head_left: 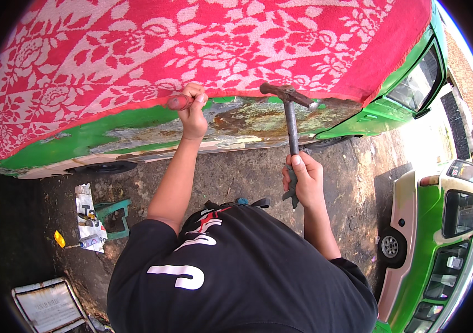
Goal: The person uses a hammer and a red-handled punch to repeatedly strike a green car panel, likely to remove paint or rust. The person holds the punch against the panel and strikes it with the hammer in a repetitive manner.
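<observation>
My left hand (194, 111) is closed on a red cylindrical tool handle (177, 102) at the lower edge of a red patterned cloth (192, 44); the tool's far part is hidden. My right hand (304, 177) grips a steel hammer (292, 125) by the shaft near its lower end, where a dark torn grip hangs. The rusty hammer head is raised to the right of my left hand, over the cloth's hem. Below the hem, the green vehicle's side panel (239, 125) shows patches of bare, rusted metal and flaking paint.
A second green and white van (425, 233) stands at right. On the stained ground (236, 177) at left lie a green plastic stool (120, 208), printed paper (84, 197) with a spray can (89, 240) and a yellow object (59, 238). A framed white panel (45, 305) is at lower left.
</observation>
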Demonstrator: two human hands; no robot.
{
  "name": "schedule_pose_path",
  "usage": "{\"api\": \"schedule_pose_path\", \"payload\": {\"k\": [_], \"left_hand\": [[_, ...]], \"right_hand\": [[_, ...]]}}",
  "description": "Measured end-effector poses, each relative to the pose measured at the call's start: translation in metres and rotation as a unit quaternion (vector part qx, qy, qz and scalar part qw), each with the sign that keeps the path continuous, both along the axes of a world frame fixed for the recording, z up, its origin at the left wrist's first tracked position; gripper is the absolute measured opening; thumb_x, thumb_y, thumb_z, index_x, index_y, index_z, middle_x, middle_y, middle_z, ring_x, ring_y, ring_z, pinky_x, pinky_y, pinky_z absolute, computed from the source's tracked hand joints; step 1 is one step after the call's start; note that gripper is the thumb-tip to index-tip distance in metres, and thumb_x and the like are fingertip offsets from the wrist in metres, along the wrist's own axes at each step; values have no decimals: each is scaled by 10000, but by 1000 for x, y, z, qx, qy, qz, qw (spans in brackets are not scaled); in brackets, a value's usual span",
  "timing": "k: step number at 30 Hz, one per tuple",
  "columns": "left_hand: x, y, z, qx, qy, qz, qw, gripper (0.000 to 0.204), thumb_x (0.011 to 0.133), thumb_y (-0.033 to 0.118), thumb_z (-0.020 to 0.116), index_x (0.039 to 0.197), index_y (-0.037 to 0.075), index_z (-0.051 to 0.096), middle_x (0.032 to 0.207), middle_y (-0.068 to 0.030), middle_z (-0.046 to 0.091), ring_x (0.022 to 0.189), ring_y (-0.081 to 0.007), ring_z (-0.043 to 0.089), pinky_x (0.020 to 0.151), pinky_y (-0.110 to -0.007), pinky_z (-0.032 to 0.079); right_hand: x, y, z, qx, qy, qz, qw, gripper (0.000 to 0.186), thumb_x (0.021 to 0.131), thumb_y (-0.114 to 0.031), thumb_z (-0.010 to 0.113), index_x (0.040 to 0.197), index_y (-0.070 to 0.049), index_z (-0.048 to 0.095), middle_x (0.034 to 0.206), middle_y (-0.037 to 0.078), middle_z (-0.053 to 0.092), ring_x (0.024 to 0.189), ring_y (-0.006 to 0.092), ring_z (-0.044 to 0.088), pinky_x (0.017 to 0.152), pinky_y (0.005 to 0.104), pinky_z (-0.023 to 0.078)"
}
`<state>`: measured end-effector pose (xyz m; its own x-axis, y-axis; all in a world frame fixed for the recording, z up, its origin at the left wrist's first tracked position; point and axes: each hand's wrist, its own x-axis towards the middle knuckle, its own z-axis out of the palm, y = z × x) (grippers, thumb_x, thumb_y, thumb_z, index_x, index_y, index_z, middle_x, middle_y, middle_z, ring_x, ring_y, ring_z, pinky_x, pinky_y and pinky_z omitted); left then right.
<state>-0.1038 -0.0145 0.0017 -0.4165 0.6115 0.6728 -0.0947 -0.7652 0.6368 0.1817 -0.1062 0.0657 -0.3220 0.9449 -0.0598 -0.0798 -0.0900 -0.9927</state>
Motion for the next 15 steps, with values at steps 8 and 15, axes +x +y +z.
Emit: {"api": "schedule_pose_path", "payload": {"k": [8,15], "left_hand": [[1,2,-1,-11,57,-29,998,198,981,166,571,837,52,495,823,-23,505,708,-102,428,643,-273,362],[-8,5,1,-17,15,-62,998,218,972,143,577,789,62,491,752,7,496,680,-81,409,628,-268,347]], "right_hand": [[-12,-1,5,33,-50,12,998,325,992,-295,563,860,2,573,655,26,532,517,93,515,455,254,423],[-19,-3,11,85,-99,52,990,338,998,-305,546,877,10,568,674,49,544,527,108,522,459,259,438]]}}
